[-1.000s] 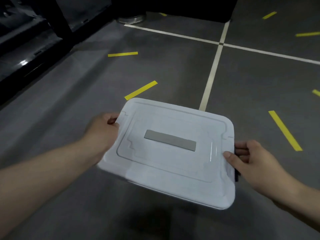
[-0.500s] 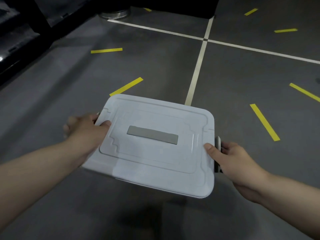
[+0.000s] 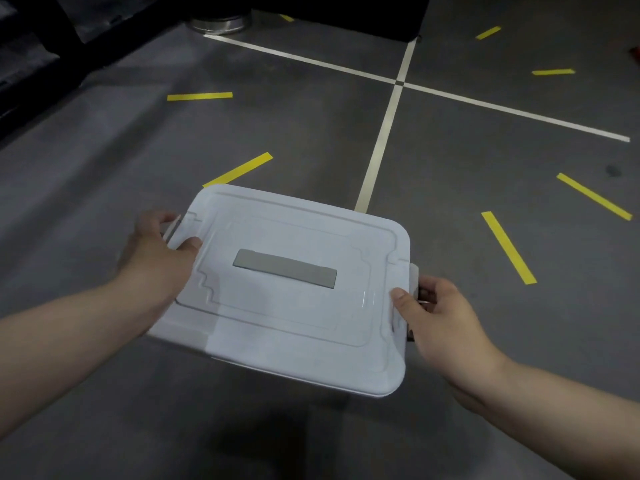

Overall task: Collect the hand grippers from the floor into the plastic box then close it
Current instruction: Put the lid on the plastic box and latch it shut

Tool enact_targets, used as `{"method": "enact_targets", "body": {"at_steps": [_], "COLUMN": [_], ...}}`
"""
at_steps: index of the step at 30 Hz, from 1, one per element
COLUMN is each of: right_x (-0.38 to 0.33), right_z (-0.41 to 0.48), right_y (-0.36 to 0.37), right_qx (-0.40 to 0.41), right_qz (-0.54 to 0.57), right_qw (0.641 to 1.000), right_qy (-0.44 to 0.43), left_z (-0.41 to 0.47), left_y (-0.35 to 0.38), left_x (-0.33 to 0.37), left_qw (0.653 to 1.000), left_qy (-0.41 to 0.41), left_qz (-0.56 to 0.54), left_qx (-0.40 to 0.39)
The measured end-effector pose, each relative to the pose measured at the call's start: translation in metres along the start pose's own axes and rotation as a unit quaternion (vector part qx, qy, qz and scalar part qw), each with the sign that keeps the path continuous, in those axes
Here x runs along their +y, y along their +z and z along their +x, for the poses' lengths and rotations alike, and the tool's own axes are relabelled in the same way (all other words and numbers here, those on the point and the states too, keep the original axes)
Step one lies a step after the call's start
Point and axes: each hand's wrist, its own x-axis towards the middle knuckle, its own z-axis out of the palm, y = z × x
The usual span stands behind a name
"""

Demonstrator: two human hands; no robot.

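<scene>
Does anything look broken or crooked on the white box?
Nothing stands out. The plastic box lid sits flat and square, with no crack or spill showing. The left hand grips the left clip and the right hand the right clip; whether they are snapped shut cannot be told.

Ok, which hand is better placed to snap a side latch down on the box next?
Right, narrowly: the right hand has its thumb on the lid and fingers curled round the right latch, ready to press. The left hand grips the left latch likewise.
</scene>
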Motion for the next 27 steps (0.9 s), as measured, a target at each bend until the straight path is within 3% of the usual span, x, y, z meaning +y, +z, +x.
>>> {"method": "enact_targets", "body": {"at_steps": [5,18,24,27], "right_x": [0.005,-0.009,-0.009,-0.008], "right_z": [0.002,0.0,-0.003,-0.006], "right_y": [0.002,0.006,0.008,0.01], "right_qx": [-0.046,0.0,0.01,0.014], "right_qz": [0.054,-0.07,0.092,0.128], "right_qw": [0.997,0.997,0.995,0.992], "right_qy": [0.039,-0.016,0.033,0.011], "left_z": [-0.003,0.003,0.0,-0.002], "left_y": [0.001,0.005,0.003,0.004], "left_x": [0.002,-0.005,-0.002,-0.001], "left_qw": [1.0,0.999,0.999,0.999], "left_qy": [-0.002,0.036,0.039,0.039], "left_qz": [-0.002,-0.019,-0.031,-0.03], "left_qx": [0.005,0.018,0.019,0.021]}}
